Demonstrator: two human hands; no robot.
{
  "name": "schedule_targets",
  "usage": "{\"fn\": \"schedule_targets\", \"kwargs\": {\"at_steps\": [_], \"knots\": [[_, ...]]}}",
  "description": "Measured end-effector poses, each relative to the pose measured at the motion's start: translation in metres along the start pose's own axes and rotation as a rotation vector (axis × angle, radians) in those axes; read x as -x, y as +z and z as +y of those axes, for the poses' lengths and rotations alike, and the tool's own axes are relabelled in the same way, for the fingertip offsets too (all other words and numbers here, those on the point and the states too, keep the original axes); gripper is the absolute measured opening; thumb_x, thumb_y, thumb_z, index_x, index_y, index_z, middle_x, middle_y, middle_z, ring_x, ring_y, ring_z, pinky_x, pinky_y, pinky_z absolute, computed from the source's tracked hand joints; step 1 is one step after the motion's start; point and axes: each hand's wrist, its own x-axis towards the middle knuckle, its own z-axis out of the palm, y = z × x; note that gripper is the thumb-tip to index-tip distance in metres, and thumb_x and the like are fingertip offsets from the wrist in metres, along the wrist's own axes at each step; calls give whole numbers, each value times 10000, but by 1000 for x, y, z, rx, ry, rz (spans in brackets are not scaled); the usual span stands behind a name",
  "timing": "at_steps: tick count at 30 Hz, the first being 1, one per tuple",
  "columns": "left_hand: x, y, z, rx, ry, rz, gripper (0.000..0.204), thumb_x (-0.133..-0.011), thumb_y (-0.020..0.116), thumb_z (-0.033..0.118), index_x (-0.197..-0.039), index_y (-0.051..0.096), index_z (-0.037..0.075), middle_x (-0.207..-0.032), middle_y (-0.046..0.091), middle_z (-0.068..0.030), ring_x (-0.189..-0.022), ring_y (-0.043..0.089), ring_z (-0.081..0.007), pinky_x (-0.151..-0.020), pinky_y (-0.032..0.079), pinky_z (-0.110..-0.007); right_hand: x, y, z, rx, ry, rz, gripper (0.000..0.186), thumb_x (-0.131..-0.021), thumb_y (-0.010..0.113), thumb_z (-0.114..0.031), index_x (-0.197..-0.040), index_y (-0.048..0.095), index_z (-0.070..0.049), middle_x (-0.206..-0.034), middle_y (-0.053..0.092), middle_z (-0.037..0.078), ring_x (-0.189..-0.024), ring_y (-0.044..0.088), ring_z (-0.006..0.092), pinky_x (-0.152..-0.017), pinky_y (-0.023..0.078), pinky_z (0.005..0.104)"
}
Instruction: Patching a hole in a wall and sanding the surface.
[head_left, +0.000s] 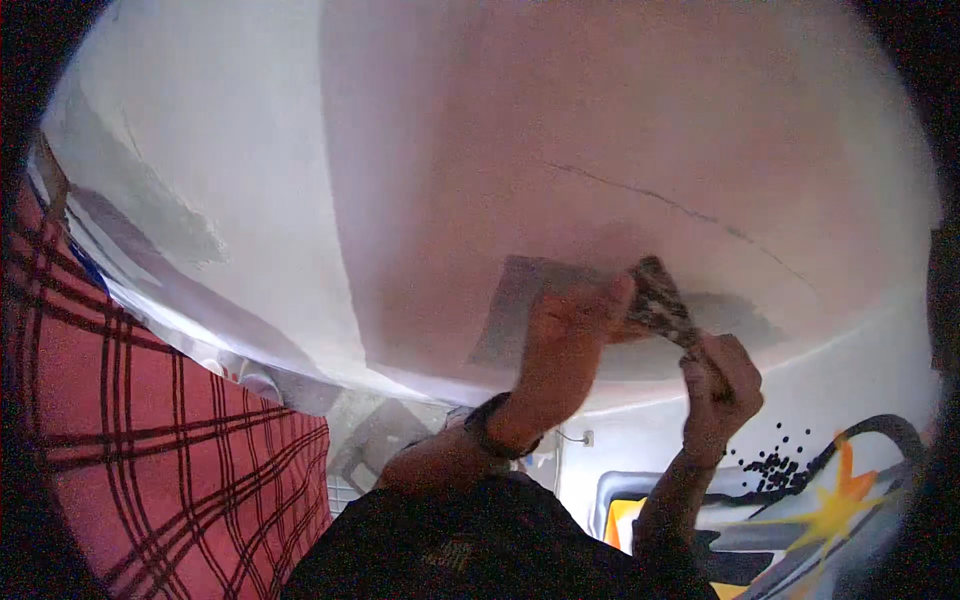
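Note:
Both of my hands are raised in front of a pale, curved-looking surface. Gripped in my right hand (727, 385) is what looks like a putty knife (660, 298), its flat, mottled dark-grey blade widening up and to the left. My left hand (575, 325), with a dark band at the wrist, is at the blade's left edge. Its fingers look drawn together, but blur and shade hide what they hold, if anything. Behind the hands, a darker grey patch (505, 305) with a sharp left edge marks the surface.
A thin crack (680, 205) runs across the pale surface (470, 120) above my hands. Red cloth with dark checks (200, 450) hangs at the left. A wall with a yellow, orange and black painting (830, 505) and a small outlet (588, 438) stands at the lower right.

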Motion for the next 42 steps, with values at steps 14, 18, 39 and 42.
{"fn": "schedule_targets", "kwargs": {"at_steps": [14,18,39,42], "knots": [[-14,13,-2,-13,113,178,295,-908,603,285,-876,659,-3,-802,675,-69,-697,647,-137,-673,550,-288,-12,36,-21,-111,161,113,240,-760,706,-13,-998,683,-8,-854,664,105,-738,601,177,-689,487,281],[-1,-18,40,-113,263,275,280,-909,600,271,-867,666,3,-782,680,-76,-666,641,-132,-639,537,-291,-14,88,-37,-248,127,60,233,-804,687,-60,-1032,671,-13,-851,659,97,-745,598,155,-679,490,271],[-22,-12,-25,-1899,1072,-859,87,-627,669,146,-590,612,92,-590,613,-48,-642,642,-204,-689,512,-327,136,123,49,-806,557,245,194,-958,496,-212,-912,492,-24,-669,527,54,-556,478,123,-528,373,263],[-22,-5,-38,-1888,1081,-941,82,-629,666,151,-589,614,101,-586,610,-44,-640,633,-187,-746,481,-317,141,114,46,-845,576,296,219,-957,504,-235,-913,492,-20,-642,514,50,-539,459,124,-517,358,264]]}}
